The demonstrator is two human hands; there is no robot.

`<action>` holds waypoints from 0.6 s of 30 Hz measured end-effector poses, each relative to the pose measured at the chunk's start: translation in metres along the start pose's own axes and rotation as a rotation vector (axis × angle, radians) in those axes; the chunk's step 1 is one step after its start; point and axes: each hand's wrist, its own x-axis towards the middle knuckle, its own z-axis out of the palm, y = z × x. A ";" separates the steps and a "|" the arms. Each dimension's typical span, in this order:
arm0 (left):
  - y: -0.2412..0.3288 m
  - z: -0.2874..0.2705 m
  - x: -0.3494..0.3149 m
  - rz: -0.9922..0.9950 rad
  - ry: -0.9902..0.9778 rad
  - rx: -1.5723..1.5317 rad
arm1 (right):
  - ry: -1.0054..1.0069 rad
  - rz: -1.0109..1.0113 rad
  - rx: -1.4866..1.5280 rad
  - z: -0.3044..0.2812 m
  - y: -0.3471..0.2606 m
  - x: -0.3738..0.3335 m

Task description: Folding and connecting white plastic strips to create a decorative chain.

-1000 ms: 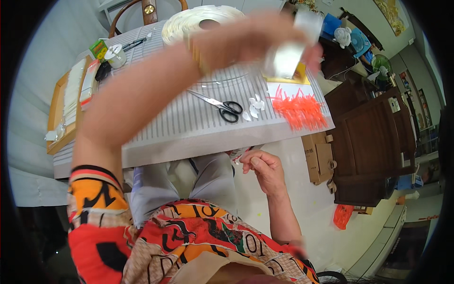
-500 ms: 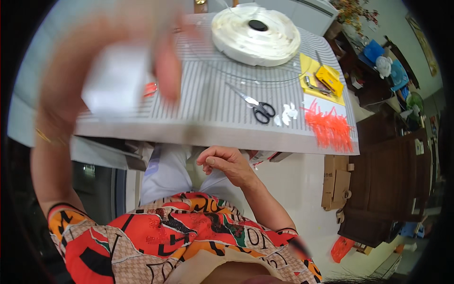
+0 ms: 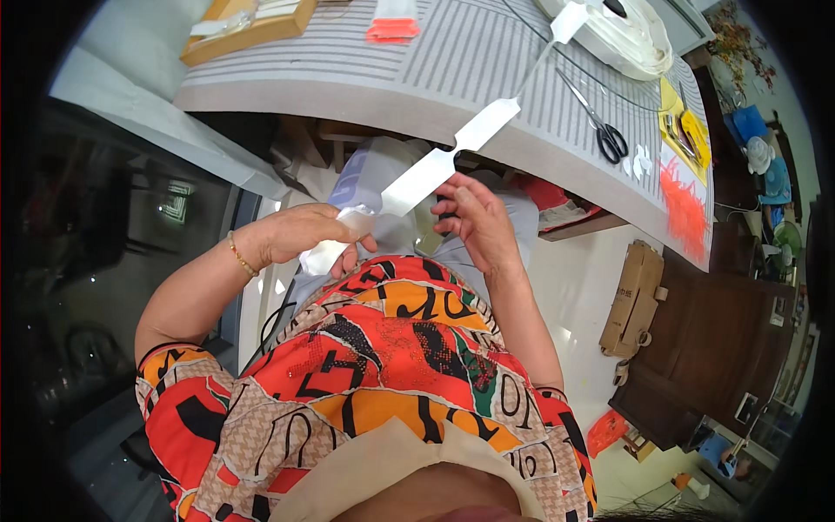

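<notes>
A white strip with narrow notched necks (image 3: 422, 178) runs from the big white roll (image 3: 622, 43) over the table edge toward my lap. My left hand (image 3: 304, 233) is closed on its near end, where the strip is bunched in several layers. My right hand (image 3: 480, 222) is beside the strip's middle, fingers loosely curled and apart; its fingertips are close to the strip's edge, and I cannot tell if they touch. On the table beyond lie black-handled scissors (image 3: 600, 126), blades pointing away.
Right of the scissors are white scraps (image 3: 639, 163), a yellow box (image 3: 694, 135) and a heap of orange-red shreds (image 3: 683, 209). A wooden tray (image 3: 248, 30) and a white piece with orange ends (image 3: 393, 26) sit at the far left. A cardboard box (image 3: 633, 300) stands on the floor.
My left hand has come down from above the table to my lap, with the white strip now stretched from it to the roll. My right hand has moved up beside the strip. The view has shifted.
</notes>
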 end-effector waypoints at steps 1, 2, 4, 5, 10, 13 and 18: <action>-0.003 -0.004 -0.002 0.007 0.007 0.028 | 0.035 -0.023 -0.006 0.008 0.000 0.003; -0.007 -0.007 -0.005 0.014 0.015 0.056 | 0.069 -0.046 -0.011 0.014 0.000 0.007; -0.017 -0.019 -0.012 0.014 0.020 0.075 | 0.101 -0.049 -0.049 0.029 -0.002 0.015; -0.022 -0.024 -0.013 0.013 0.026 0.100 | 0.133 -0.058 -0.082 0.035 -0.005 0.019; -0.038 -0.039 -0.017 0.014 0.023 0.190 | 0.221 -0.065 -0.172 0.048 -0.006 0.029; -0.041 -0.041 -0.018 0.007 0.007 0.234 | 0.249 -0.052 -0.185 0.048 -0.004 0.031; -0.044 -0.047 -0.008 -0.040 0.038 -0.002 | 0.195 -0.135 -0.039 0.042 -0.002 0.026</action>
